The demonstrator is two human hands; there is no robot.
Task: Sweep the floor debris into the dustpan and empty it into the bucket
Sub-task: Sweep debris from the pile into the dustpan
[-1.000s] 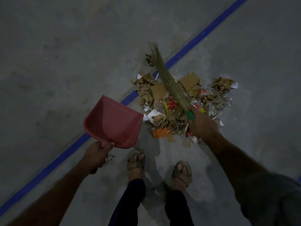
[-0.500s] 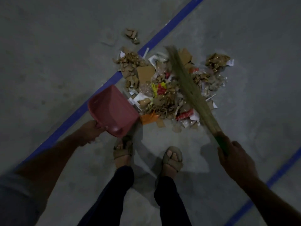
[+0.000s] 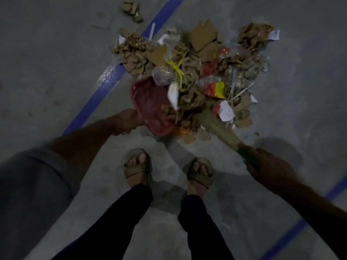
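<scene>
From the head view, looking down at a dim grey concrete floor (image 3: 56, 53), the left hand (image 3: 127, 121) has its fingers curled round the rear handle of a red plastic dustpan (image 3: 150, 107), which lies low on the floor with its open mouth turned toward a heap of torn brown cardboard, clear plastic wrap, white paper scraps and red and yellow wrappers (image 3: 202, 72). The near edge of that heap spills over the dustpan's lip, and some brown pieces already lie inside it. The right hand (image 3: 266, 166) grips the green handle of a straw-coloured grass broom (image 3: 219, 128), whose bristle end is blurred and pressed into the lower right side of the heap, just beside the dustpan. A blue painted floor line (image 3: 93, 104) runs diagonally under the heap from lower left to upper right, and a second blue line (image 3: 293, 233) crosses the lower right corner. A small separate clump of cardboard bits (image 3: 133, 11) sits well apart at the top. Two feet in tan strapped sandals (image 3: 138, 167) stand just below the dustpan, under dark trouser legs (image 3: 120, 222).
</scene>
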